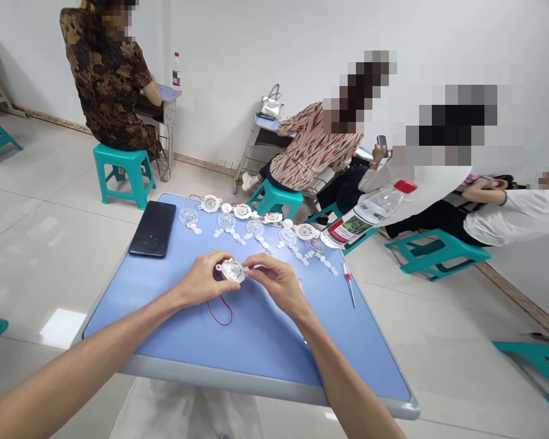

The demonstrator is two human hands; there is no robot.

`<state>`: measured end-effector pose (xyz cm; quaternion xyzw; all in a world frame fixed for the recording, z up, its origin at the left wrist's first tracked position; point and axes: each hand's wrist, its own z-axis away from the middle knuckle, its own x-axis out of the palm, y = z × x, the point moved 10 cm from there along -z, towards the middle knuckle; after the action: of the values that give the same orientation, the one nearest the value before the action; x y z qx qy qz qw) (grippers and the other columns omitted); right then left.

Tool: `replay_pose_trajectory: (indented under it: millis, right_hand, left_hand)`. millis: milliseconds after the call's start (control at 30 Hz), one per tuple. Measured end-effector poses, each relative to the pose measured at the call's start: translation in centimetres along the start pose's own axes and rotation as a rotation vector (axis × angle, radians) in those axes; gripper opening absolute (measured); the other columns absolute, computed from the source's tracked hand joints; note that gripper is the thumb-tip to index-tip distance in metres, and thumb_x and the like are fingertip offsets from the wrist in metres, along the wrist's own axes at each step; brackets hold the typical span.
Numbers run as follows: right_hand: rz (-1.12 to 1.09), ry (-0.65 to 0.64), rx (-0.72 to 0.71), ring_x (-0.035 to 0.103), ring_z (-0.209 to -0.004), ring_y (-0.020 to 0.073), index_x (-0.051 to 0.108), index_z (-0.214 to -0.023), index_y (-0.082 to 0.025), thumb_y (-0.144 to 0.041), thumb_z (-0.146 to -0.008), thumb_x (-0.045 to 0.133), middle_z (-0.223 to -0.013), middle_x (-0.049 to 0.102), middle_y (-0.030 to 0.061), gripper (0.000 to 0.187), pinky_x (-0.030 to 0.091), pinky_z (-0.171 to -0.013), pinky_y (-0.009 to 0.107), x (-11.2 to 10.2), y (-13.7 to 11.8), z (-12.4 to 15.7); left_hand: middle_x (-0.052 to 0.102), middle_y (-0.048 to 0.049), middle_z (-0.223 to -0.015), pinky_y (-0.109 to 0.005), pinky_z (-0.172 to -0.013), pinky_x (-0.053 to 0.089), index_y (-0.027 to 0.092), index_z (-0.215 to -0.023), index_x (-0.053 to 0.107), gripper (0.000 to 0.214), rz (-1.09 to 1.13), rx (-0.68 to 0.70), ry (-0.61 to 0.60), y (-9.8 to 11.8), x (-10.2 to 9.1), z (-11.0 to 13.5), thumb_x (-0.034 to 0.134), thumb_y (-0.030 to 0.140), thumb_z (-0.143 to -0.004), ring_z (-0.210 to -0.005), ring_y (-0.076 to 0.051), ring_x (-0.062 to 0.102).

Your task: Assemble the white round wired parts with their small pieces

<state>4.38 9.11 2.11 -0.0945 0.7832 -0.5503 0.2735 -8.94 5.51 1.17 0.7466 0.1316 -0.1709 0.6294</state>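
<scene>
My left hand (204, 278) and my right hand (276, 281) meet over the middle of the blue table (256, 341). Between them is a small white round plastic part (231, 269) with a thin red wire (220, 308) looping from it onto the tabletop. The left hand's fingers curl around the part from the left. My right hand pinches its right edge with thumb and forefinger.
A black phone (153, 228) lies at the table's far left. Several white round parts and small caps (256, 224) are spread along the far edge. A clear bottle with a red cap (368, 213) lies at the far right, a small screwdriver (349, 283) nearby. Other people sit on teal stools beyond.
</scene>
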Motion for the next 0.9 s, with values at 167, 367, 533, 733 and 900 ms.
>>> replay_pose_trajectory:
  millis: [167, 367, 533, 733, 900]
  right_hand:
    - [0.086, -0.005, -0.078, 0.062, -0.088, 0.0195, 0.072, -0.094, -0.025, -0.027, -0.086, 0.066, -0.092, 0.068, 0.0041, 0.011, 0.05, -0.078, 0.033, 0.18, -0.38, 0.21]
    - [0.121, -0.011, -0.075, 0.061, -0.088, 0.0198, 0.071, -0.094, -0.025, -0.026, -0.087, 0.064, -0.093, 0.066, 0.0047, 0.01, 0.05, -0.077, 0.033, 0.29, -0.44, 0.29]
    - [0.139, -0.017, -0.075, 0.062, -0.088, 0.0195, 0.071, -0.095, -0.025, -0.024, -0.088, 0.063, -0.093, 0.065, 0.0044, 0.011, 0.049, -0.077, 0.033, 0.38, -0.53, 0.34]
    - [0.163, -0.022, -0.082, 0.062, -0.088, 0.0189, 0.072, -0.096, -0.024, -0.023, -0.088, 0.063, -0.094, 0.065, 0.0044, 0.012, 0.049, -0.076, 0.032, 0.46, -0.59, 0.39]
    - [0.161, -0.021, -0.089, 0.062, -0.087, 0.0186, 0.072, -0.097, -0.024, -0.022, -0.088, 0.062, -0.094, 0.065, 0.0045, 0.013, 0.049, -0.077, 0.032, 0.51, -0.68, 0.42]
  left_hand:
    - [0.067, -0.0019, -0.094, -0.028, -0.077, 0.047, 0.018, -0.1, 0.066, 0.039, 0.007, -0.006, -0.001, -0.01, -0.05, 0.08, 0.079, 0.03, -0.065, -0.085, -0.018, 0.061]
    - [0.066, -0.0029, -0.096, -0.029, -0.079, 0.047, 0.017, -0.102, 0.065, 0.041, 0.021, -0.029, -0.009, -0.24, 0.13, 0.1, 0.079, 0.029, -0.065, -0.086, -0.019, 0.061]
    - [0.067, -0.0038, -0.098, -0.029, -0.08, 0.048, 0.016, -0.103, 0.065, 0.042, 0.032, -0.037, -0.017, -0.29, 0.26, 0.09, 0.078, 0.029, -0.065, -0.09, -0.02, 0.062]
    - [0.067, -0.0044, -0.099, -0.029, -0.08, 0.049, 0.015, -0.103, 0.065, 0.043, 0.03, -0.039, -0.014, -0.29, 0.19, 0.09, 0.078, 0.029, -0.065, -0.091, -0.02, 0.062]
    - [0.067, -0.0036, -0.099, -0.029, -0.078, 0.049, 0.016, -0.104, 0.065, 0.044, 0.038, -0.04, -0.011, -0.44, 0.2, 0.11, 0.078, 0.029, -0.065, -0.09, -0.019, 0.062]
